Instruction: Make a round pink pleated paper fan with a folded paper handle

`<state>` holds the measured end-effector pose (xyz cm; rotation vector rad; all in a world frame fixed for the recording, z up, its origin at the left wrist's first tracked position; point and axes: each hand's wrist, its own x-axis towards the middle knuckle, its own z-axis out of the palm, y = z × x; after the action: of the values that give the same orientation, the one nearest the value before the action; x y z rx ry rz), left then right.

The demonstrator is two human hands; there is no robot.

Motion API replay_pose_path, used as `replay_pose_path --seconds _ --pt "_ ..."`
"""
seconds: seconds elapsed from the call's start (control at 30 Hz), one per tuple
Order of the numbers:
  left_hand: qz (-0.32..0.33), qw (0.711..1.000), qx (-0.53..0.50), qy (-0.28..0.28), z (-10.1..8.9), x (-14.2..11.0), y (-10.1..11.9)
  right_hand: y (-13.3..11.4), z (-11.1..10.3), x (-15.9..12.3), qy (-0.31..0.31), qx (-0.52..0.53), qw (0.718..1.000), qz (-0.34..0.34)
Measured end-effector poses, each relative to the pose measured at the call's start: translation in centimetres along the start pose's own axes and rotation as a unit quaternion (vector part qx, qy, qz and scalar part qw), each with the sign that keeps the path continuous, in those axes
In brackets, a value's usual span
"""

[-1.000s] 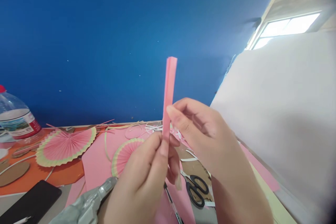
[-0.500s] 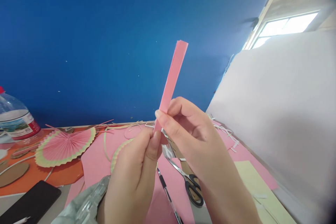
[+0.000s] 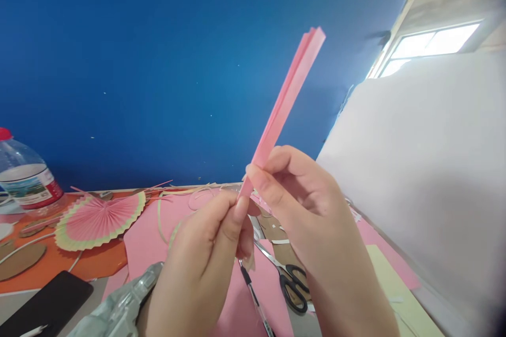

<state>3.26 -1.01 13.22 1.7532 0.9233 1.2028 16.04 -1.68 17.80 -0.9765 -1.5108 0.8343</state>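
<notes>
While both hands are raised at the centre of the frame, a folded pink paper strip point(image 3: 290, 89) slants from between them toward the upper right, its pleats slightly parted at the top end. The fingers of the left hand point(image 3: 205, 247) are closed on its lower end, thumb uppermost. The right hand point(image 3: 306, 200) pinches the strip just above, between thumb and forefinger.

Below the hands, at lower centre, a pen point(image 3: 253, 295) lies on a pink sheet point(image 3: 146, 237). Scissors with black handles point(image 3: 290, 295) lie to its right, partly covered by the right hand. At lower right is a pale yellow sheet point(image 3: 383, 263).

Left of centre, a pleated pink fan with a yellow-green edge point(image 3: 100, 221) rests over an orange surface point(image 3: 105, 266). A black phone point(image 3: 49, 303) lies at lower left; a red-capped bottle point(image 3: 27, 176) stands at the left edge. A blue wall point(image 3: 158, 63) fills the upper left and centre.
</notes>
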Motion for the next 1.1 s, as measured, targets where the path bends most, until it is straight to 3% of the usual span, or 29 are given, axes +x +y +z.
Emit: replay_pose_path --seconds 0.23,0.33,0.47,0.63,0.73,0.83,0.97,1.1 --pt "-0.052 0.991 -0.122 -0.030 0.1 0.2 0.4 0.4 -0.1 0.0 0.049 -0.011 0.998 -0.033" --pt "-0.046 0.985 -0.161 -0.046 0.3 0.3 0.6 0.4 -0.2 0.0 0.052 0.006 0.998 -0.034" --pt "-0.043 0.985 -0.157 -0.055 0.4 0.3 0.5 0.2 -0.4 0.1 0.062 0.015 0.997 -0.037" --pt "-0.050 0.988 -0.111 -0.091 -0.7 0.6 0.2 0.4 -1.0 0.6 0.149 -0.003 0.986 -0.076" --pt "-0.050 0.992 -0.113 -0.032 -1.5 0.9 0.1 0.5 -1.1 0.8 0.170 -0.003 0.982 -0.080" --pt "-0.047 0.992 -0.110 0.030 -1.8 0.9 0.2 0.7 -0.6 0.7 0.136 0.011 0.989 -0.060" --pt "-0.018 0.998 -0.053 -0.020 -1.4 0.7 0.6 0.9 0.4 0.3 0.078 0.046 0.996 -0.014" --pt "0.013 0.998 -0.058 0.012 -1.3 0.6 0.7 1.1 1.1 0.1 -0.017 0.088 0.996 0.014"
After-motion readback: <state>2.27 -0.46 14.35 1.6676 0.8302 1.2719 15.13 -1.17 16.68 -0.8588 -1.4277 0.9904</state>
